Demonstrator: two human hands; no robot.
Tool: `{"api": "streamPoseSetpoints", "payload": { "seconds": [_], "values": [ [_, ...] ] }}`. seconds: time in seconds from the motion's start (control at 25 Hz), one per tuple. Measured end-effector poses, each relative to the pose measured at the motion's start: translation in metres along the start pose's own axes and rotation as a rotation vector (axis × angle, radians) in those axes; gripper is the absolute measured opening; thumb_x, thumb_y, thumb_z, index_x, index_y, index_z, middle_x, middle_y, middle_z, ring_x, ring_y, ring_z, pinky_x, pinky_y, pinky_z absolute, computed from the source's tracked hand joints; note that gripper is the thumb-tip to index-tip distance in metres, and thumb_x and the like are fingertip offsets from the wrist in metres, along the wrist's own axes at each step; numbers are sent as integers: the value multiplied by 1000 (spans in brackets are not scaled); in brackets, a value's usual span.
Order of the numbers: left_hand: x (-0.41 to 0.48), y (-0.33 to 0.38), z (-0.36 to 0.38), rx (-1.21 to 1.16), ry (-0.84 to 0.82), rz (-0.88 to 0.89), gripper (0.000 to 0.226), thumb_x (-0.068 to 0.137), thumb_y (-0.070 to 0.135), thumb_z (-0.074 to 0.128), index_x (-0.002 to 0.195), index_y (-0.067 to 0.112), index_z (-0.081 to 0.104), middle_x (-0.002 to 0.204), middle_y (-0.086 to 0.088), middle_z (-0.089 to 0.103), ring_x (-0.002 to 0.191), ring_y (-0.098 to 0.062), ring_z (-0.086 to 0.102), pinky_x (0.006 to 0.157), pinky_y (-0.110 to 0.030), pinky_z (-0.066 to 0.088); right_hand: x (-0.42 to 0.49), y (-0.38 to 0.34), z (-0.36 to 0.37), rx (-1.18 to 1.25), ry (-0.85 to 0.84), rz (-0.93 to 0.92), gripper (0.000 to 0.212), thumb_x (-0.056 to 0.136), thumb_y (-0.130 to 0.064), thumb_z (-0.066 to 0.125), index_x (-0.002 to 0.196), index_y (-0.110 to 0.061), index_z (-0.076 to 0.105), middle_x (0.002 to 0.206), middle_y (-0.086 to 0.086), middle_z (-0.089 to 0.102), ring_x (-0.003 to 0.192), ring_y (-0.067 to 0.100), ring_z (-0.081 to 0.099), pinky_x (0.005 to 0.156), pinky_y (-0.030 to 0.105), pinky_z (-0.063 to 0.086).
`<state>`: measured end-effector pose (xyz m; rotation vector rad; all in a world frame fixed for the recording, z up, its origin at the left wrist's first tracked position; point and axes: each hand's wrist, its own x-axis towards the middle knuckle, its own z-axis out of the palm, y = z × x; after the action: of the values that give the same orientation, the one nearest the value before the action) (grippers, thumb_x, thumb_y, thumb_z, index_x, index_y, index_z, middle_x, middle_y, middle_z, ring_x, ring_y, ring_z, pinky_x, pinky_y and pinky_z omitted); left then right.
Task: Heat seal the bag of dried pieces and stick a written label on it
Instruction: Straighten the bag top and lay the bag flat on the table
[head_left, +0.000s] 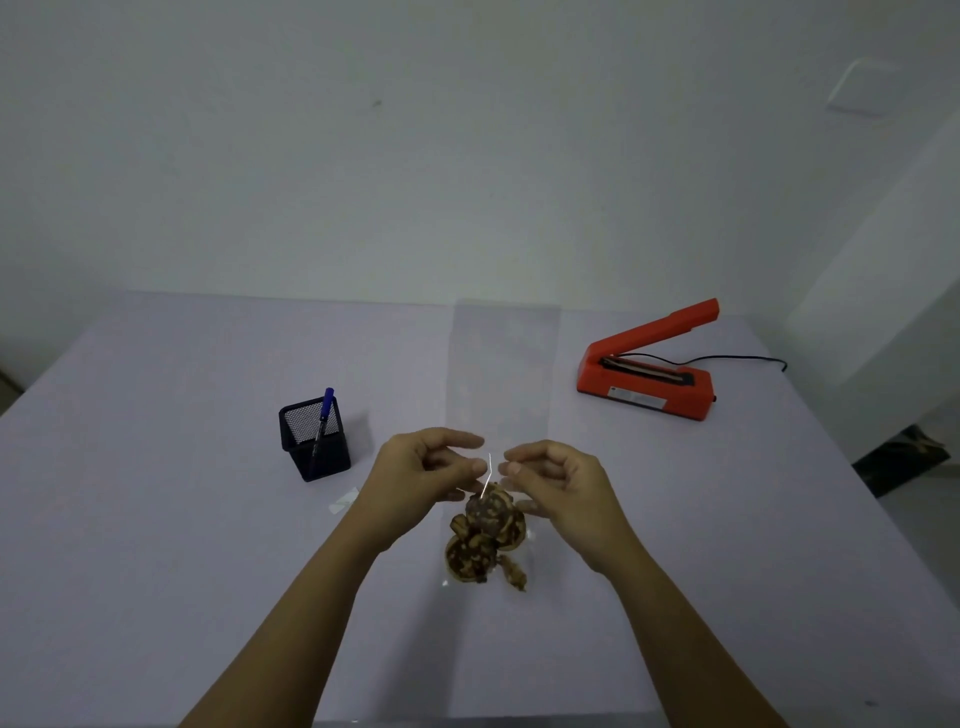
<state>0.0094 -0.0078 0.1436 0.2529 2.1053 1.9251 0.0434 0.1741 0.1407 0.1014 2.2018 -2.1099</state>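
Both forearms come up from the bottom edge & angle inward, meeting over the mid table (156, 519). L hand (426, 467) & R hand (558, 478) face each other, fingers curled. Thumb & forefinger tips of each pinch the clear bag (501, 364) just above its contents, w/ a thin bright crease of film btwn them. Other fingers are loosely tucked. Dried pieces (485, 540), brown & mottled, bunch at the bag's near end, right below the hands. Rest of the bag runs away from the person twd the far table edge; can't tell if it lies flat or is lifted. Orange heat sealer (644, 374) sits far R, arm raised, black cord trailing off R. Black mesh pen holder (314, 441) w/ blue pen (326, 405) stands L of the hands. Small pale label slip (344, 501) lies flat btwn holder & L forearm.
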Motion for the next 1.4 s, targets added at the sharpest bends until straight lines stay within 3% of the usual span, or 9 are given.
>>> {"api": "streamPoseSetpoints", "payload": {
  "seconds": [0.16,0.4,0.6,0.76,1.0,1.2,1.4],
  "values": [
    [2,-2,-1,27,-26,0,3,82,10,68,85,10,69,74,-7,72,74,-21,70,68,-28,56,-1,0,-2,-3,-11,5,6,82,-14,68,87,-18,69,90,9,71,87,18,69,70,31,58],
    [5,-2,5,96,-26,60,8,82,9,68,89,12,70,83,-9,73,75,-17,71,64,-21,55,2,-5,-9,-57,-37,7,13,82,-16,70,94,-20,68,86,5,73,79,18,71,67,27,57],
    [8,-15,4,103,-17,61,15,80,13,70,94,16,75,89,-2,75,85,-10,70,77,-18,54,2,5,-10,-131,-9,-1,9,81,-19,70,87,-25,73,84,1,74,82,11,70,74,23,57],
    [8,-34,12,46,2,-6,14,81,3,68,92,8,74,84,-8,75,78,-17,71,67,-19,54,2,25,-11,-71,5,44,12,81,-10,70,87,-21,73,84,4,73,79,14,71,70,22,56],
    [18,-81,20,175,2,-128,12,80,10,71,91,11,73,81,-11,74,71,-16,72,66,-20,56,10,81,-9,-34,8,193,10,82,-11,69,88,-19,71,85,5,70,75,11,71,66,21,56],
    [33,-129,21,281,40,-226,6,80,13,72,86,13,72,77,-7,72,66,-10,68,66,-19,56,33,133,-4,-82,18,243,15,78,-13,72,79,-28,69,83,0,71,84,21,69,79,31,56],
    [51,-164,17,425,89,-225,3,78,15,73,79,13,71,69,0,69,58,-3,63,62,-14,51,57,165,7,-154,50,288,9,79,-11,71,85,-17,72,84,-1,71,84,17,68,82,29,54]
  ]
}}
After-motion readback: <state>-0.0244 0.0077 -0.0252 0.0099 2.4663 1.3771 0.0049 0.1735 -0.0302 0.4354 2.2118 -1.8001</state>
